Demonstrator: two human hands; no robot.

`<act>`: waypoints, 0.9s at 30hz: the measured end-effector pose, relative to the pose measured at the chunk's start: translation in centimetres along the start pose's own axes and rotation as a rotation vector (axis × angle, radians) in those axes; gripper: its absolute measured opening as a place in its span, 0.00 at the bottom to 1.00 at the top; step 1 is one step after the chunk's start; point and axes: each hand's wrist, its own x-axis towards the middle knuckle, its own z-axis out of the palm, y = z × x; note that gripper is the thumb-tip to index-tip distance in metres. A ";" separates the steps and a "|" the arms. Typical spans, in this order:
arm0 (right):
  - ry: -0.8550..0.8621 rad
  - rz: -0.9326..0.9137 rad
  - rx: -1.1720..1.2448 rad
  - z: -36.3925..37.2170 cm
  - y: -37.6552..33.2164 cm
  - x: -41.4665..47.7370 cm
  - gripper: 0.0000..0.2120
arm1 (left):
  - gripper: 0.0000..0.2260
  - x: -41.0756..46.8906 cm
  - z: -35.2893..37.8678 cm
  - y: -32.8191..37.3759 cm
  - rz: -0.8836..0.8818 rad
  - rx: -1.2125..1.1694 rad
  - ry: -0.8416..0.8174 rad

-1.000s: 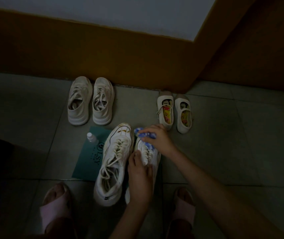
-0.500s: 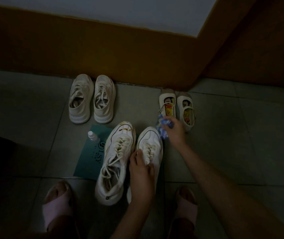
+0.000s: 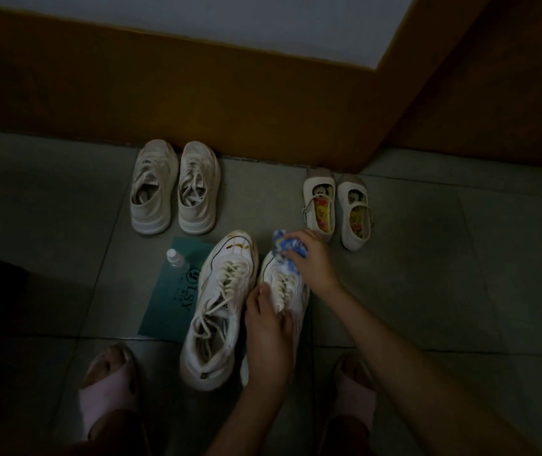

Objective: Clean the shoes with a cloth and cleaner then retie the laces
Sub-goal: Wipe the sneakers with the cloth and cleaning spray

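Observation:
Two white lace-up sneakers stand side by side on the floor in front of me. The left sneaker (image 3: 218, 307) has loose laces and brown stains on its toe. My left hand (image 3: 268, 330) grips the right sneaker (image 3: 284, 281) over its tongue and laces, holding it down. My right hand (image 3: 312, 261) is closed on a blue and white cloth (image 3: 284, 250) pressed against that sneaker's toe. A small clear cleaner bottle (image 3: 176, 258) stands on a teal mat (image 3: 172, 297) left of the sneakers.
A beige pair of sneakers (image 3: 174, 189) sits by the brown wall base. A small white strap pair (image 3: 335, 209) with colourful insoles stands at the back right. My feet in pink slippers (image 3: 108, 386) flank the sneakers. The floor is grey tile.
My right hand carried the cloth off the toe to the right side of the shoe, then back onto the toe. My left hand kept its hold on the right sneaker.

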 end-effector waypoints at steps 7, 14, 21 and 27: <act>0.259 0.329 0.214 -1.5 0.4 0.7 0.12 | 0.26 -0.2 0.0 -0.1 0.012 0.015 0.004; 0.088 0.203 0.247 -2.0 0.3 -1.6 0.16 | 0.26 -0.2 0.1 0.0 -0.004 0.004 -0.002; 0.170 0.234 0.264 0.3 0.9 -3.2 0.14 | 0.26 -0.1 0.0 0.2 -0.017 0.005 -0.007; 0.341 0.376 0.317 -0.3 1.9 -3.1 0.11 | 0.26 -0.1 -0.2 0.2 -0.012 -0.009 -0.010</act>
